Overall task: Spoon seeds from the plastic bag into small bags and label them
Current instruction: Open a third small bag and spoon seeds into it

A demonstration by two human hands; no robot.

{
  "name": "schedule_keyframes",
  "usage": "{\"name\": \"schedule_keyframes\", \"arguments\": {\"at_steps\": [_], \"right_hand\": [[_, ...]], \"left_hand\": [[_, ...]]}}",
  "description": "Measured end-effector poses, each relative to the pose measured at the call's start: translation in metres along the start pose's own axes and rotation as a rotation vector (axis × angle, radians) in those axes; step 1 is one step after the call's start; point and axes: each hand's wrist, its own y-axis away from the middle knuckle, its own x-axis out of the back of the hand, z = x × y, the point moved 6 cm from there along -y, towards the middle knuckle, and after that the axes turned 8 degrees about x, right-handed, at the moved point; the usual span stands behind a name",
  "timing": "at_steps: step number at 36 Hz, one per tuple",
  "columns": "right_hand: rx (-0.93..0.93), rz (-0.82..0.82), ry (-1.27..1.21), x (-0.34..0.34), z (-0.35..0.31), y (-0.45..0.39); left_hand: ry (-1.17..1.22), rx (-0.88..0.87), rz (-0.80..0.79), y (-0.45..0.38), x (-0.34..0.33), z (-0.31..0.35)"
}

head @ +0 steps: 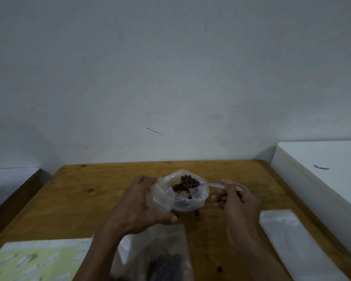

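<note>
The table [109,179] is broad, knotty, yellow-brown wood, hard enough that any dropped seed would likely bounce and roll; two already lie loose on it just below the bag [180,191]. That bag is thin, clear, floppy plastic sitting mid-table, its mouth held wide by the left hand [142,201], whose fingers curl round the rim. If that grip slackens, the soft wall could fold in and knock the spoon. A flat stack of small clear bags [292,240] lies to the right; a green label sheet [34,260] lies at lower left. The right hand [233,201] pinches the pale plastic spoon [209,185] by its handle, and its shallow bowl sits among the small, rounded, brown seeds [185,182]. Heaped, it may spill on lifting.
</note>
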Motion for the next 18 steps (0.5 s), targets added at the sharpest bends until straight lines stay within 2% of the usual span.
{"name": "schedule_keyframes", "arguments": {"at_steps": [5, 10, 12, 15, 18], "right_hand": [[0.038, -0.083, -0.096, -0.005, -0.029, 0.001], [0.106, -0.225, -0.045, -0.018, -0.049, 0.014], [0.199, -0.315, 0.063, -0.026, -0.057, 0.022], [0.453, -0.472, 0.287, -0.038, -0.067, 0.035], [0.559, -0.447, 0.35, -0.036, -0.069, 0.037]], "left_hand": [[0.082, 0.012, 0.066, 0.001, 0.002, 0.004], [0.171, 0.004, 0.084, 0.001, 0.002, 0.008], [0.199, 0.001, 0.069, 0.0, 0.001, 0.009], [0.211, -0.004, 0.072, 0.001, -0.001, 0.011], [0.175, 0.006, 0.075, 0.001, -0.002, 0.008]]}}
